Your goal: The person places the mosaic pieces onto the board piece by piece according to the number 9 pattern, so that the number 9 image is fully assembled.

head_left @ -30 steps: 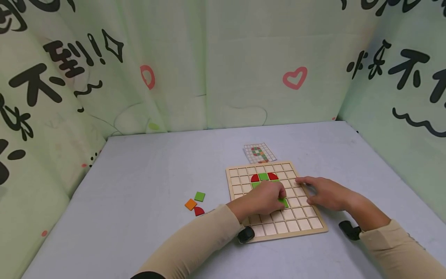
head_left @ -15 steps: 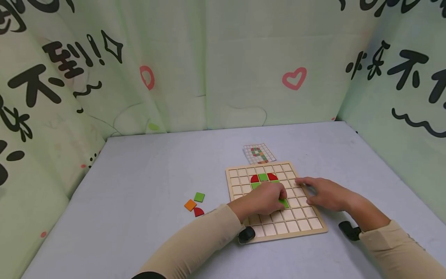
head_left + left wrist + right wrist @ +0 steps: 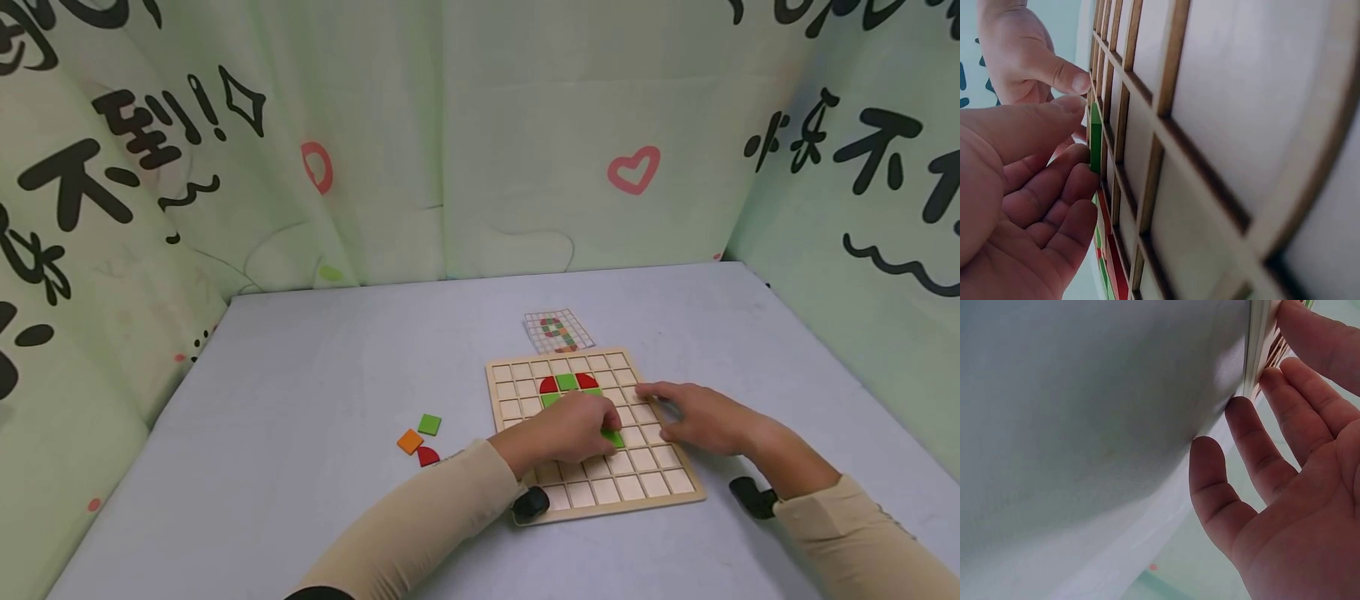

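Note:
A wooden grid board (image 3: 611, 510) lies on the table. My left hand (image 3: 573, 427) is over its middle, with thumb and fingertips pinching a green square tile (image 3: 1095, 137) at a grid cell. Farther up the board sit two red quarter-round tiles (image 3: 587, 381) with a green tile (image 3: 566, 381) between them, and more green pieces show just below. The left hand hides part of the pattern. My right hand (image 3: 708, 415) rests on the board's right edge; in the right wrist view its fingers (image 3: 1260, 447) are loosely extended along the side.
Left of the board lie a loose green square (image 3: 430, 424), an orange square (image 3: 410, 441) and a red quarter-round (image 3: 428, 456). A printed pattern card (image 3: 558, 331) lies just behind the board. Curtains (image 3: 487, 142) surround the table at the back and sides.
The green tile under my left fingertips has shifted very slightly, and the left hand with it. My right hand and the board stay where they were.

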Available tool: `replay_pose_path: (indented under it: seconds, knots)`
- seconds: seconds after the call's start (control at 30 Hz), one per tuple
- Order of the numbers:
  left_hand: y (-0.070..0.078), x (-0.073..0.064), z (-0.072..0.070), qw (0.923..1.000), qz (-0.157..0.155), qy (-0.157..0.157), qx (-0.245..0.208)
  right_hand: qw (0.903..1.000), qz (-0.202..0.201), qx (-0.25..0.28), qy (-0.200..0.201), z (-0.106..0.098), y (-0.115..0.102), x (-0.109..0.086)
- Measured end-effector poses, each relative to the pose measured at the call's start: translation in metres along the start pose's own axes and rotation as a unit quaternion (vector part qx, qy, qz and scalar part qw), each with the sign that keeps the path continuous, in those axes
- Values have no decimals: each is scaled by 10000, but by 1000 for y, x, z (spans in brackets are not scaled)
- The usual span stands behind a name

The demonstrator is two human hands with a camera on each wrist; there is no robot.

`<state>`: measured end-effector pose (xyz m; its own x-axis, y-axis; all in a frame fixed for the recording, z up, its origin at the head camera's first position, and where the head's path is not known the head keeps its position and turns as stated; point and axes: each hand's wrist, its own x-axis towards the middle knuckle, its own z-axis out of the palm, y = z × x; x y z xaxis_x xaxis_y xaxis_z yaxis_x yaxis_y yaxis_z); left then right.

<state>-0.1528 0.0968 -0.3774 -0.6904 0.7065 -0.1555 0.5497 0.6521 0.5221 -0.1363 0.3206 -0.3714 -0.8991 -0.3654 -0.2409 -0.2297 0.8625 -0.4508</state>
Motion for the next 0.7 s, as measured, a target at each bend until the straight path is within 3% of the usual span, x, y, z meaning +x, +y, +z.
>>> replay_pose_path:
  seconds: [0.7]
  knots:
    - [-4,-9,-7,9996,55,-112,-247,10000,51,-15,11,1,-1,0]
